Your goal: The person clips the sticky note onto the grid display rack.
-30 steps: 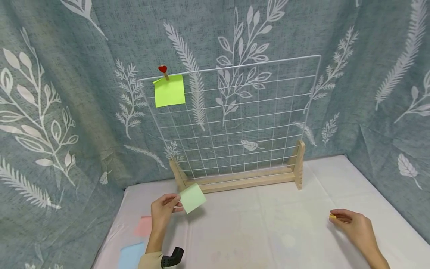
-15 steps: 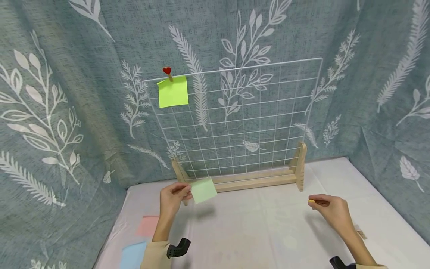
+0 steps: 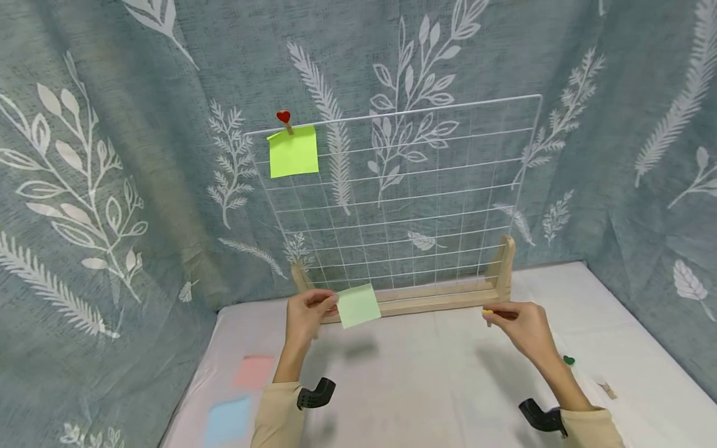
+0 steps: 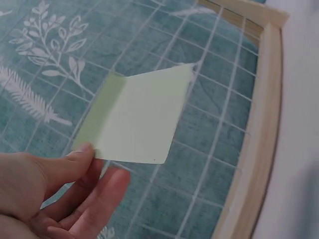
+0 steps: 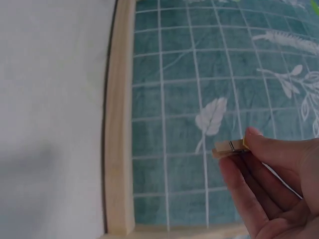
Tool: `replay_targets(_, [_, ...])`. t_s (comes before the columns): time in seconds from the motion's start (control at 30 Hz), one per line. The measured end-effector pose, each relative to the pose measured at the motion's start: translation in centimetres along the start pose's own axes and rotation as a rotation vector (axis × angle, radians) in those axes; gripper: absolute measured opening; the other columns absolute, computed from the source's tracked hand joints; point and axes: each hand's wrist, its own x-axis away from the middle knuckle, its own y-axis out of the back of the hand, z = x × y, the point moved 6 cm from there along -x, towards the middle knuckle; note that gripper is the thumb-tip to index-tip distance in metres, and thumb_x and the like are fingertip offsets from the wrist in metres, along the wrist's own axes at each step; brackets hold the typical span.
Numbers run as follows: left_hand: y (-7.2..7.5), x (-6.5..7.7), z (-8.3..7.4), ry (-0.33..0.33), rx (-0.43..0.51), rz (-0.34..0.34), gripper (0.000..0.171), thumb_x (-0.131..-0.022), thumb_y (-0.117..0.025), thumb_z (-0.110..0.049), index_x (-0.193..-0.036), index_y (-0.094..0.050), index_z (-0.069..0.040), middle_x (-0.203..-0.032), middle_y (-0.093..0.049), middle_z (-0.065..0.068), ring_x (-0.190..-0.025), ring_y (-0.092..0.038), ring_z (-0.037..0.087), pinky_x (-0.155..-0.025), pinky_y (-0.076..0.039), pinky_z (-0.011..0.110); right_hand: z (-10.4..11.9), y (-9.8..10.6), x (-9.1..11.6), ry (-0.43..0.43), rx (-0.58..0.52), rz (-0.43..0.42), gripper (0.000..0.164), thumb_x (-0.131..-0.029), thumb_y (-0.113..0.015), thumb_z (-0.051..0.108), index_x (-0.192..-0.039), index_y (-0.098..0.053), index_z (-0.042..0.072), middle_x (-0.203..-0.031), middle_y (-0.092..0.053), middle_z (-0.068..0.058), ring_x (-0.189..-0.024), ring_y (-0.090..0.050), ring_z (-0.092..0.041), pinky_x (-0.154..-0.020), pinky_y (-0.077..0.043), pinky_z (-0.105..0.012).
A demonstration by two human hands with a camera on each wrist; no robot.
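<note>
In the head view I see both my hands at once, held over the white table (image 3: 414, 389) in front of the white wire grid (image 3: 411, 111) on its wooden stand (image 3: 437, 303). My left hand (image 3: 307, 317) pinches the pale green note (image 3: 359, 306) by one side, and the note hangs before the stand's base. My right hand (image 3: 523, 326), well apart from it, pinches a clothespin (image 3: 488, 312), of which little more than a yellow tip shows here. Only this view takes in the lime note (image 3: 294, 152) whole, under a red heart clip (image 3: 283, 117) at the grid's upper left, and the pink note (image 3: 254, 372) and blue note (image 3: 228, 420) lying left of my left arm. Near my right forearm lie a green heart (image 3: 569, 360) and a wooden clip (image 3: 607, 390).

In the left wrist view I can make out my grip: thumb and fingertip close on a corner of the pale note, my other fingers loosely bent beneath. A darker green strip runs along its held side.

In the right wrist view the clothespin's bare wooden end and metal spring show, poking out between my thumb and fingers, with a sliver of yellow at the thumb.
</note>
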Motion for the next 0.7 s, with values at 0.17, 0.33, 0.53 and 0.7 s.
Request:
replay_targets(0.17, [-1.8,-0.2,-1.8,0.064,-0.034,0.016,0.011,-0.079,-0.066,0.001,-0.089,-0.065,0.006,-0.081,-0.064,0.019,-0.065,-0.064,0.024,-0.062,-0.058,0.033,2.2,-1.5,-1.7,0.086,-0.041,0.077,0.019,-0.080,-0.069,0.015,-0.095,-0.071,0.004,-0.088,-0.069,-0.009,-0.069,-0.066,-0.013,-0.060,-0.055,-0.022])
replay_targets(0.33, [-2.9,-0.6,-2.9,0.027,-0.043,0.062,0.013,-0.081,-0.065,-0.004,-0.092,-0.065,0.004,-0.084,-0.062,0.020,-0.074,-0.061,0.036,-0.066,-0.057,0.038,4.6,-2.0,-3.5,0.139,-0.062,0.084,0.016,-0.079,-0.069,0.010,-0.094,-0.071,0.005,-0.091,-0.068,-0.009,-0.073,-0.066,-0.015,-0.062,-0.055,-0.021])
replay_targets(0.53, [-2.9,-1.1,-4.5,0.025,-0.036,0.049,0.013,-0.081,-0.066,-0.006,-0.091,-0.065,0.002,-0.083,-0.062,0.019,-0.071,-0.062,0.030,-0.065,-0.058,0.034,7.5,-2.1,-5.6,0.169,-0.095,0.075,0.019,-0.079,-0.070,0.015,-0.094,-0.071,0.004,-0.088,-0.069,-0.009,-0.072,-0.066,-0.016,-0.062,-0.056,-0.022])
replay_targets(0.7, [-3.2,-1.7,-6.1,-0.005,-0.018,0.065,0.014,-0.081,-0.066,-0.005,-0.091,-0.064,0.005,-0.084,-0.062,0.019,-0.069,-0.062,0.026,-0.066,-0.057,0.039,9.9,-2.6,-6.9,0.171,-0.095,0.066,0.019,-0.080,-0.070,0.018,-0.095,-0.071,0.007,-0.088,-0.069,-0.007,-0.073,-0.066,-0.014,-0.063,-0.056,-0.024])
